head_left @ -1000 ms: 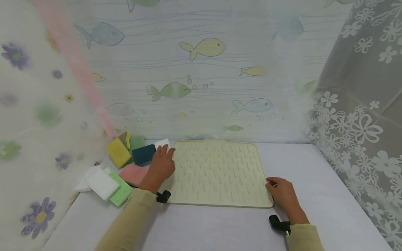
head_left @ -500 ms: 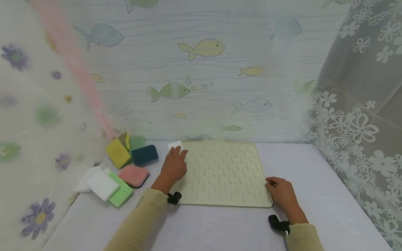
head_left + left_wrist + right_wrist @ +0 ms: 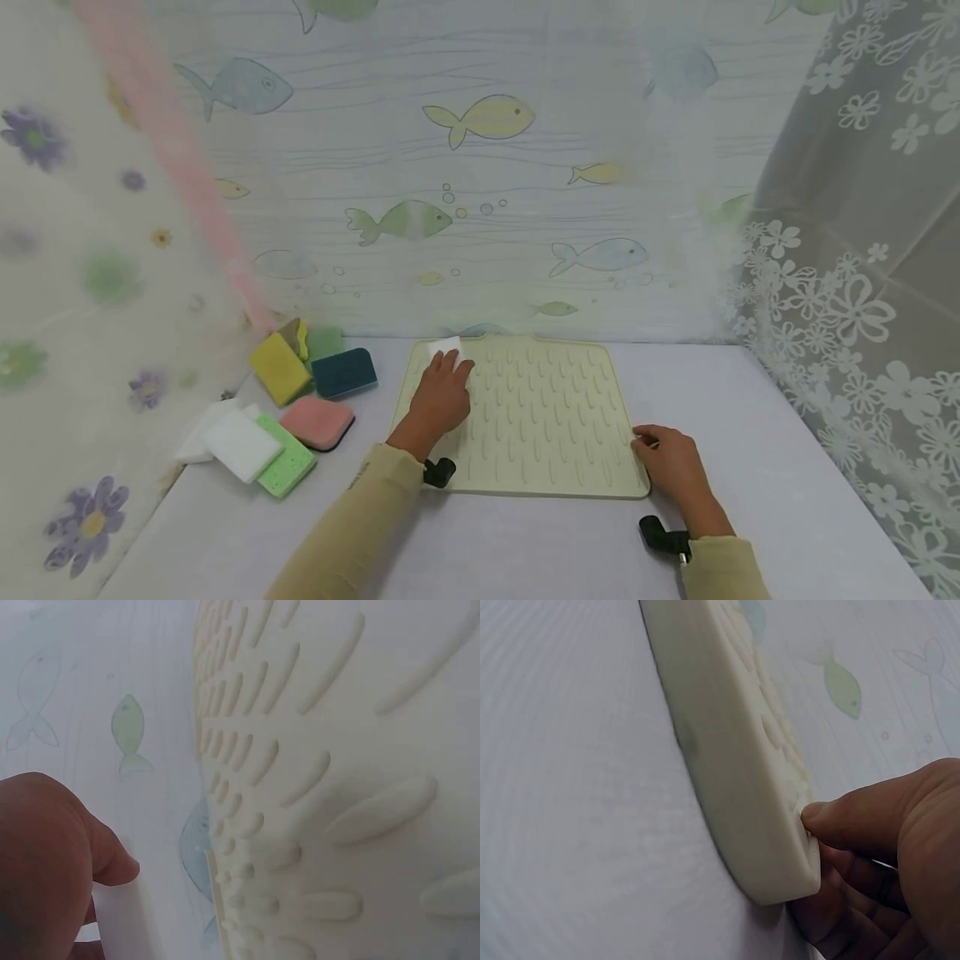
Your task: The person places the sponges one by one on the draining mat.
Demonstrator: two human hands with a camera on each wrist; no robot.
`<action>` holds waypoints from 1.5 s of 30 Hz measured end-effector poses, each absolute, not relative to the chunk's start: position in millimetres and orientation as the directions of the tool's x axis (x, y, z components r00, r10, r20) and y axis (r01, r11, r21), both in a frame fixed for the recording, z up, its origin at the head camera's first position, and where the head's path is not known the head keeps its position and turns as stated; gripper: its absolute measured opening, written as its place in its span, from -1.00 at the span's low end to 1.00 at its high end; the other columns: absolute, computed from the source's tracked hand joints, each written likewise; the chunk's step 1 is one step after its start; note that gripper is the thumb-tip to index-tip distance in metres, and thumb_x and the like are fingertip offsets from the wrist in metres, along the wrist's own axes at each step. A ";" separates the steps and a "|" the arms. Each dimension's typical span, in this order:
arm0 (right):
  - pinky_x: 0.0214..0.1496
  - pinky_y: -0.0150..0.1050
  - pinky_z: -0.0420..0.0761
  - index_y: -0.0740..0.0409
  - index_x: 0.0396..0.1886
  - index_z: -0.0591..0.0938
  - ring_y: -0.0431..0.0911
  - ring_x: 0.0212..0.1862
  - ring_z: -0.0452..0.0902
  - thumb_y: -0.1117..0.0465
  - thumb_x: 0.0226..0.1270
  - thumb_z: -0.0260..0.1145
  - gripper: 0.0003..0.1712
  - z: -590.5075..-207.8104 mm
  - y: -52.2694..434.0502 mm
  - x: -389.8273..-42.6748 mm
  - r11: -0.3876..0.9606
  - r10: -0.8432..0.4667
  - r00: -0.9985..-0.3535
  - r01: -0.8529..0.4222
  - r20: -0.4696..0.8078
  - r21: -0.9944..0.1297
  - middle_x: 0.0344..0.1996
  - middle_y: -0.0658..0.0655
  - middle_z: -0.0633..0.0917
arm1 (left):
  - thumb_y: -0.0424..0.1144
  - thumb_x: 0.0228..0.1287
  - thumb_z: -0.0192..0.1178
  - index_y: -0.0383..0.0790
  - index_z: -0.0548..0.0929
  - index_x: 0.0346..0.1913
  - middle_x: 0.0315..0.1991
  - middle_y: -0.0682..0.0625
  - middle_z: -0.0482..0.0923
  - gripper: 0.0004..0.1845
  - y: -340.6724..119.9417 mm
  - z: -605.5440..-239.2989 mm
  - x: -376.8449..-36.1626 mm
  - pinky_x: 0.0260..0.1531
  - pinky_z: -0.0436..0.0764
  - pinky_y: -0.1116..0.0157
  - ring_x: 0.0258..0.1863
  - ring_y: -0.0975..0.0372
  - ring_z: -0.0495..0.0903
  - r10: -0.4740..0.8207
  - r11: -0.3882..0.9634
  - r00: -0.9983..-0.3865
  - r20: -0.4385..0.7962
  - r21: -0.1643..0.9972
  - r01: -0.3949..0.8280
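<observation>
A cream silicone drying mat with raised ridges lies flat on the table. My left hand is over its far left part and grips a white sponge. In the left wrist view the thumb presses on the sponge, and the ridged mat fills the right side. Most of the sponge is hidden by the fingers. At the mat's right edge, my right hand pinches the rim. The right wrist view has its thumb on top of the mat's edge and fingers below.
To the left sit a pink sponge, a dark blue sponge, a yellow sponge, a green sponge and a white sponge. Behind the table hangs a fish-print curtain; a lace curtain hangs at right.
My left hand has moved right with the white sponge, from beside the mat's left edge to over its far left corner. The right hand keeps its hold on the mat's edge.
</observation>
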State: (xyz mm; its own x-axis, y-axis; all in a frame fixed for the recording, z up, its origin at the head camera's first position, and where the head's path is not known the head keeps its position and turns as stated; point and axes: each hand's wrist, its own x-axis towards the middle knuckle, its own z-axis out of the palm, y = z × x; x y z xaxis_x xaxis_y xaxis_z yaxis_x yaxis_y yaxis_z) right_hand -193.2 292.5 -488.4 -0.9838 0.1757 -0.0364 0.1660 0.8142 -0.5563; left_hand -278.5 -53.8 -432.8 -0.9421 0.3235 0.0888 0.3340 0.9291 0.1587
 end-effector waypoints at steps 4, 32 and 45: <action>-0.26 -0.17 0.53 0.31 0.12 0.60 -0.02 -0.21 0.58 0.22 0.34 0.22 -0.60 -488.4 292.4 -192.5 0.811 0.184 -0.982 0.177 -0.044 -0.557 -0.17 0.22 0.69 | -0.31 0.42 -0.04 -0.16 0.34 0.37 0.45 -0.24 0.13 -0.53 -43.3 -433.0 -280.3 0.37 0.26 -0.04 0.47 -0.17 0.09 0.341 0.922 -0.937 0.080 0.165 0.350; -0.33 -0.28 0.47 0.30 0.08 0.63 -0.05 -0.25 0.57 0.20 0.33 0.23 -0.61 -487.3 294.6 -196.2 0.795 0.182 -0.983 0.160 -0.021 -0.585 -0.20 0.21 0.70 | -0.29 0.47 -0.14 -0.04 0.32 0.39 0.48 -0.15 0.16 -0.54 23.7 -436.4 -291.6 0.44 0.20 0.08 0.51 -0.05 0.08 0.519 0.846 -0.853 0.051 0.114 0.521; -0.37 -0.31 0.46 0.28 0.07 0.64 -0.05 -0.26 0.57 0.18 0.33 0.24 -0.62 -487.8 293.1 -194.1 0.783 0.199 -0.980 0.177 -0.030 -0.596 -0.19 0.21 0.70 | -0.28 0.51 -0.19 0.02 0.28 0.42 0.50 -0.08 0.12 -0.52 56.0 -445.1 -300.2 0.44 0.20 0.12 0.52 0.00 0.05 0.550 0.832 -0.835 0.004 0.086 0.548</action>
State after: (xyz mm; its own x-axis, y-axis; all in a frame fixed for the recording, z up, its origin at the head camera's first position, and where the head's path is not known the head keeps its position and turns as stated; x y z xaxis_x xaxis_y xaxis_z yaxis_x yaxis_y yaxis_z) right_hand -194.1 293.1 -487.8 -0.9795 0.1993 -0.0295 0.1773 0.7832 -0.5960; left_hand -300.2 56.0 -445.1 -0.8353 0.5498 0.0040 0.5481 0.8320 0.0857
